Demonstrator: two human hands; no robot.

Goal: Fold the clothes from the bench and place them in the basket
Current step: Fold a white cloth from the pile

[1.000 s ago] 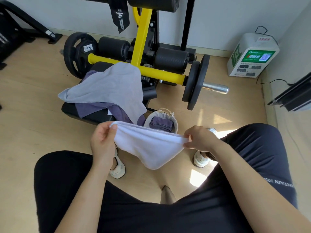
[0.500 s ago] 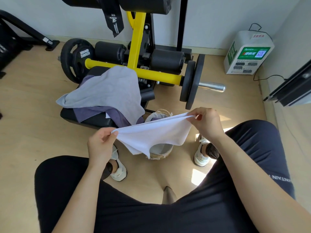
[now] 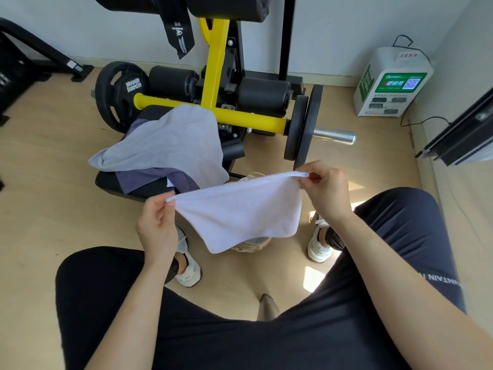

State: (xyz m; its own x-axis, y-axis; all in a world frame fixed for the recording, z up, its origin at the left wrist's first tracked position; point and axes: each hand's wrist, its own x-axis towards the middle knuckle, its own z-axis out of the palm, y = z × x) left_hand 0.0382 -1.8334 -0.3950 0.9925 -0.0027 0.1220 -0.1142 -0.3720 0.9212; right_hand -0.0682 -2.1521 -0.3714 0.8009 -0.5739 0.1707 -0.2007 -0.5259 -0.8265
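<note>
L grip [image 3: 157,222] pinched one top corner of the white cloth [image 3: 240,212] w/ thumb & fingers. R grip [image 3: 328,193] pinched the opp. corner, a bit higher. The cloth hung stretched betw. them, in the air over the basket [image 3: 250,245], hiding most of it; only rim bits showed. The basket sat on the floor betw. the shoes [image 3: 318,244], just in front of the tabletop [image 3: 112,182]. A grey cloth [image 3: 165,145] lay draped there over a purple garment [image 3: 157,180], both unfolded.

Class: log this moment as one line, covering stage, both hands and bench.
stage: white towel held spread | left hand: pinches corner | right hand: pinches corner | bench: grey towel, purple garment
</note>
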